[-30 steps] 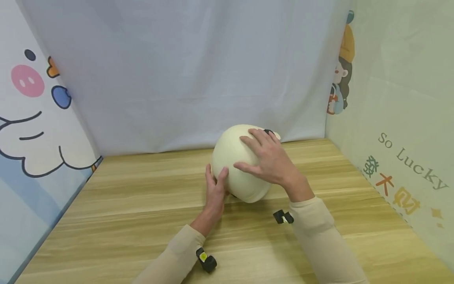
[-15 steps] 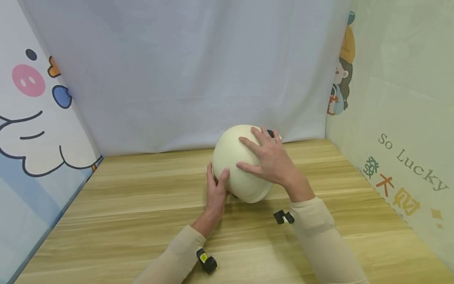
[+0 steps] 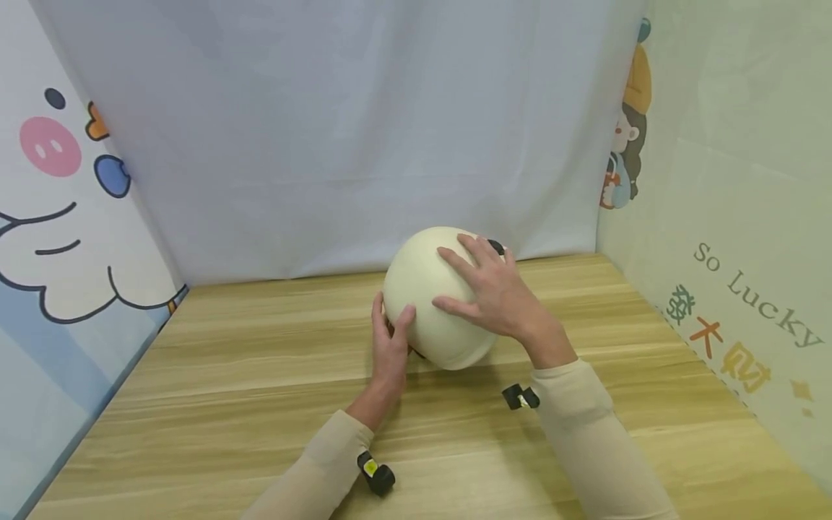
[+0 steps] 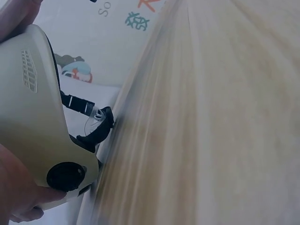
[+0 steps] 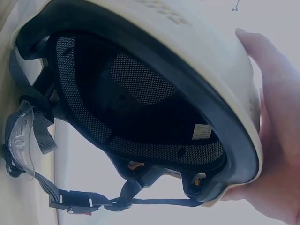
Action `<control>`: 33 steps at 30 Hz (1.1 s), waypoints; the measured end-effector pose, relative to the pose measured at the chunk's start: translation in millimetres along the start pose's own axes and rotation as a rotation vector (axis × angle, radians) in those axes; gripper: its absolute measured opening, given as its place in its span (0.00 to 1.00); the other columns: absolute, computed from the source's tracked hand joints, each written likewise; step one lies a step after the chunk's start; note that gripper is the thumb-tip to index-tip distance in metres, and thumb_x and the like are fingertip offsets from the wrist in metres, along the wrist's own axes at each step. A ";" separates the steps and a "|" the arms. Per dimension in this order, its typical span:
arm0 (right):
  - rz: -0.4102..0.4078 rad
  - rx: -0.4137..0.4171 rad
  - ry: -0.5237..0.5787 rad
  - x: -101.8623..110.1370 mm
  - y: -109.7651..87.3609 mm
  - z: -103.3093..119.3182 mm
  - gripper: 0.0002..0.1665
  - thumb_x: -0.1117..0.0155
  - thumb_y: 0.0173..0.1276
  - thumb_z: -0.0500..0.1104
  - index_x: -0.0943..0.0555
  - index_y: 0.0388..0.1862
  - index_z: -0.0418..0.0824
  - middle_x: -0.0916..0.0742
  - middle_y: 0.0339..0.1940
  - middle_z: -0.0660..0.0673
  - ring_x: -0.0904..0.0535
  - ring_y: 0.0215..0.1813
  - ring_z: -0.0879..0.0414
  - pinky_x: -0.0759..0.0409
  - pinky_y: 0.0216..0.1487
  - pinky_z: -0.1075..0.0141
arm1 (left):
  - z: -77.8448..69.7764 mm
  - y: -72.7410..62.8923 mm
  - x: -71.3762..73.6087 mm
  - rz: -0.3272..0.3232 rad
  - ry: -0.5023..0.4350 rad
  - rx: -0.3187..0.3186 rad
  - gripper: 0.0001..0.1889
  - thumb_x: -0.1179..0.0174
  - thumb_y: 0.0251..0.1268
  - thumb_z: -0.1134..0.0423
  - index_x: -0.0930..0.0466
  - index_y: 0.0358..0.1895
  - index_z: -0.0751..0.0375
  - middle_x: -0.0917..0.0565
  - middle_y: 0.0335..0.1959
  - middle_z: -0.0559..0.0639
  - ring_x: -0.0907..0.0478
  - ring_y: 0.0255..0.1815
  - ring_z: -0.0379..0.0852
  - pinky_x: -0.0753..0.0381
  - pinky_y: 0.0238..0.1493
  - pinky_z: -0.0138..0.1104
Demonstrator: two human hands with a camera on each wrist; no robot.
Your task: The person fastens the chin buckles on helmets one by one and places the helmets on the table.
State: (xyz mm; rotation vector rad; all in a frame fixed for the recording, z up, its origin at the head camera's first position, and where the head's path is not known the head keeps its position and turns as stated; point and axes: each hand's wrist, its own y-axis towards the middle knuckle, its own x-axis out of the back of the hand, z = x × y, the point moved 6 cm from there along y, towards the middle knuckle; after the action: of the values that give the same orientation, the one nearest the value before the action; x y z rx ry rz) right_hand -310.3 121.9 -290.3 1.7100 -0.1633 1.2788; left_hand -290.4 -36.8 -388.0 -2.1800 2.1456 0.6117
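A cream helmet point(image 3: 429, 282) is held tilted just over the table, its dome turned toward the head camera. In the right wrist view its dark padded inside point(image 5: 140, 98) shows, with a black chin strap point(image 5: 89, 199) and clear chin cup point(image 5: 21, 140) dangling. My left hand point(image 3: 390, 354) grips the lower left edge, thumb on the shell; in the left wrist view a finger lies by the round black side knob point(image 4: 65, 176). My right hand point(image 3: 497, 292) holds the upper right of the shell with fingers spread over its curve. Part of the rim is hidden behind it.
The wood-grain table point(image 3: 247, 390) reaches back to a pale hanging curtain point(image 3: 325, 144). Printed panels stand at both sides, a cartoon duck point(image 3: 58, 180) on the left and lettering point(image 3: 747, 303) on the right. Black wrist cameras point(image 3: 377, 477) sit on the sleeves.
The helmet has shifted slightly left with my left hand, and its small far-right end has slipped behind my right hand. Both hands keep their hold.
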 end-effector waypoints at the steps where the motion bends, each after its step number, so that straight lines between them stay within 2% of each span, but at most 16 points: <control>1: 0.005 -0.002 0.000 0.0 -0.2 0.0 0.45 0.44 0.58 0.70 0.34 0.68 0.48 0.34 0.67 0.38 0.40 0.65 0.40 0.42 0.53 0.33 | -0.3 0.5 0.2 -0.002 0.005 -0.002 0.41 0.47 0.67 0.52 0.64 0.74 0.51 0.44 0.67 0.60 0.35 0.61 0.54 0.32 0.56 0.45; 10: 0.057 -0.042 0.022 -3.7 0.0 -1.2 0.45 0.46 0.60 0.70 0.38 0.70 0.49 0.38 0.70 0.39 0.42 0.66 0.38 0.44 0.54 0.32 | -1.3 4.3 5.6 -0.016 0.063 -0.002 0.41 0.45 0.65 0.52 0.61 0.74 0.52 0.42 0.66 0.60 0.35 0.61 0.53 0.32 0.57 0.45; 15: 0.073 -0.070 0.026 -5.0 0.5 -1.8 0.44 0.45 0.60 0.68 0.39 0.70 0.48 0.39 0.70 0.38 0.44 0.67 0.35 0.46 0.54 0.30 | 12.6 13.5 11.2 -0.003 0.060 -0.012 0.41 0.43 0.64 0.52 0.59 0.73 0.48 0.41 0.66 0.59 0.35 0.61 0.53 0.31 0.56 0.45; 20: 0.103 -0.088 0.028 -8.7 0.6 -1.2 0.46 0.46 0.61 0.69 0.41 0.70 0.44 0.41 0.70 0.35 0.47 0.68 0.32 0.51 0.58 0.32 | 25.5 18.0 15.7 -0.020 0.084 0.010 0.42 0.41 0.61 0.47 0.58 0.73 0.41 0.42 0.67 0.54 0.36 0.62 0.50 0.31 0.56 0.43; 25: 0.066 -0.071 0.031 -7.8 0.4 0.4 0.46 0.44 0.60 0.67 0.40 0.67 0.40 0.40 0.67 0.33 0.45 0.67 0.35 0.50 0.60 0.35 | 26.1 17.4 14.8 -0.017 0.089 -0.003 0.42 0.40 0.60 0.45 0.56 0.72 0.38 0.41 0.66 0.53 0.36 0.62 0.50 0.31 0.56 0.44; 29: 0.025 -0.052 0.051 -6.1 0.1 0.3 0.44 0.41 0.60 0.64 0.38 0.65 0.37 0.38 0.64 0.33 0.42 0.65 0.39 0.46 0.60 0.41 | 24.2 16.3 11.9 0.007 0.103 -0.020 0.43 0.41 0.60 0.44 0.57 0.73 0.40 0.42 0.66 0.50 0.36 0.62 0.50 0.31 0.55 0.45; 33: 0.032 -0.063 0.063 -6.6 -0.4 -1.2 0.45 0.41 0.60 0.64 0.40 0.67 0.39 0.39 0.65 0.32 0.41 0.64 0.38 0.44 0.62 0.46 | 23.7 15.5 10.9 0.021 0.122 -0.022 0.43 0.41 0.60 0.43 0.58 0.73 0.40 0.46 0.68 0.47 0.37 0.62 0.50 0.30 0.54 0.46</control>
State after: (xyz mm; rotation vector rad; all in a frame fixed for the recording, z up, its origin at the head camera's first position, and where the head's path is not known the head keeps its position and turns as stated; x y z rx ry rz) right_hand -313.8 120.3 -295.8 1.6175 -0.1920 1.3363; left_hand -311.7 -41.4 -409.1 -2.2658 2.2326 0.5187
